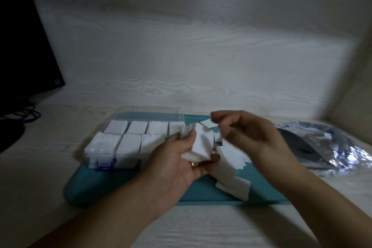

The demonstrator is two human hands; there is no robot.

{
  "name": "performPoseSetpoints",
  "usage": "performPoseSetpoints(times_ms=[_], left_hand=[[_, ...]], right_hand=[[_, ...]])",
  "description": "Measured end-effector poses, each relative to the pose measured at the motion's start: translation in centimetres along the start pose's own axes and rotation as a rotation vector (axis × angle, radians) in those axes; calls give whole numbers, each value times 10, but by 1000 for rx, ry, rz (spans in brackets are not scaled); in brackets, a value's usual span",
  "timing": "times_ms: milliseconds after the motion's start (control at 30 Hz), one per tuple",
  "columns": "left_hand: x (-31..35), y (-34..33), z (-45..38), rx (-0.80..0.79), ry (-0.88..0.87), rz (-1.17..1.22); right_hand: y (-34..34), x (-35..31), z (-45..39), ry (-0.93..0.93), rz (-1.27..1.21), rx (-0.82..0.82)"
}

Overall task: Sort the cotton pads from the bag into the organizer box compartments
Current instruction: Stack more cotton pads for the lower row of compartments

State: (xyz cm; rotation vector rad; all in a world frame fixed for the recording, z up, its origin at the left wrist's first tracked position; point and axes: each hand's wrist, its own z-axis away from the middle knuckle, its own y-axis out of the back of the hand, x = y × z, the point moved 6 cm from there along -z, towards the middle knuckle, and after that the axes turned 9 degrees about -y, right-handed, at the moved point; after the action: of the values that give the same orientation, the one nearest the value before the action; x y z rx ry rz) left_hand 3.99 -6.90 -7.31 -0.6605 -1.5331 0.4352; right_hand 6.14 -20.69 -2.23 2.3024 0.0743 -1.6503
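Forearms: both bare arms reach in from the near edge of the desk point(50, 177), a pale wood-grain top.
Left hand point(177, 165): palm turned up over the teal mat point(124, 185); its grip is clamped on a stack of cotton pads point(201, 145), thumb across the top, fingers curled beneath. A gold ring point(193, 164) shows on one finger.
Right hand point(247, 137): raised just right of the stack and motion-blurred; thumb and forefinger pinch a single white pad point(209, 123) by its edge above the stack, so this grip is closed on that pad.
Loose pads point(233, 175): a spread heap of white squares lies on the mat under and between the hands, toward the mat's near edge.
Organizer box point(106, 159): clear plastic with a blue latch point(104, 164) on its near wall; it sits on the left end of the mat, partly hidden by the left hand. Every compartment in view holds white pads, four in the far row and three in the near row. Its clear lid point(149, 115) lies open behind it.
Bag point(332, 145): crinkled silvery foil, lying on the desk beyond the right end of the mat, apart from both hands.
Monitor point(22, 36): dark, at the far left corner, with black cables point(26, 115) beneath it.
Wall point(181, 36): pale wood-grain panel behind the desk.
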Motion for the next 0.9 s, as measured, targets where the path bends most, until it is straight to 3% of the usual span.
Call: performPoseSetpoints(times_ms=[33,100,167,267,367,600,767,900], left_hand=[[3,1,-1,12,-13,5],[10,3,-1,45,-43,18],[15,3,-1,68,-63,17],[16,4,-1,100,-71,12],[16,5,-1,122,-74,-3],[14,9,-2,133,-87,-25],[14,8,-2,123,-113,-56],[10,6,-2,71,-108,-122]], right_hand=[[12,0,-3,-20,60,83],[29,3,-7,-39,492,131],[21,16,-7,-97,841,-61],[0,33,-2,-108,1065,-282],[-11,32,0,-65,1103,-287],[-8,24,-2,12,867,-162],[29,5,-11,-80,181,97],[25,5,-8,-134,-180,20]])
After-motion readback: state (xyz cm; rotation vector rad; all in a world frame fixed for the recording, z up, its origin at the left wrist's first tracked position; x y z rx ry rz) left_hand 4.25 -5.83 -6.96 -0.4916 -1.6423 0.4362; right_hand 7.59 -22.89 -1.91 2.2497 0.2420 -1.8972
